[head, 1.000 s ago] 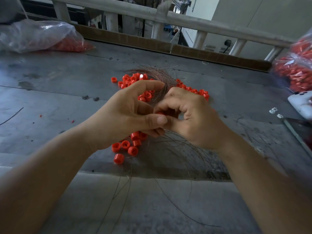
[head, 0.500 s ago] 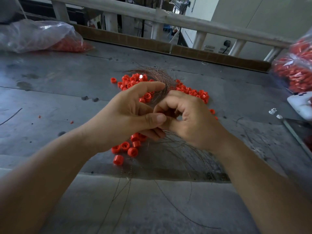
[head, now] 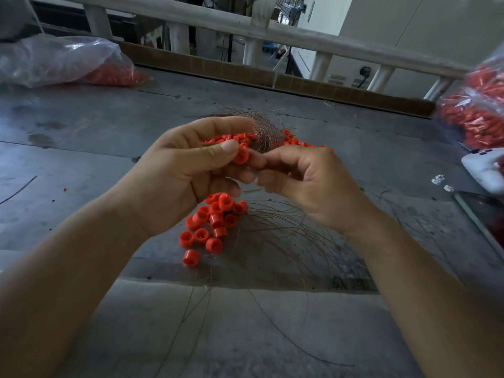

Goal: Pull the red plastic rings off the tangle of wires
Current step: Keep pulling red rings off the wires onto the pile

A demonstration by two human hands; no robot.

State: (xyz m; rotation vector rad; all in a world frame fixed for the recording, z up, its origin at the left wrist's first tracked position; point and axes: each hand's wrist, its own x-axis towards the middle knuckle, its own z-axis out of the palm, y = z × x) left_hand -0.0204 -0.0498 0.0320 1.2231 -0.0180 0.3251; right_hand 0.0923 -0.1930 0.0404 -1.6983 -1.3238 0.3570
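Head view: a small red plastic ring (head: 241,155) is pinched between the thumb and curled fingers of the left hand (head: 177,173) above the middle of the grey metal worktop (head: 81,137), probably so it can be drawn clear of the tangle of thin brown wires (head: 286,236) spread toward the near edge. The right hand (head: 308,181) is set against it, fingers curled, seemingly to steady a strand, though what is gripped cannot be told. Loose red rings (head: 212,222) are heaped beneath, apparently dropped there once freed.

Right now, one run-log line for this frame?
left hand: pinches red ring | right hand: at ring, grip unclear | loose rings: piled on table | wires: tangled on table
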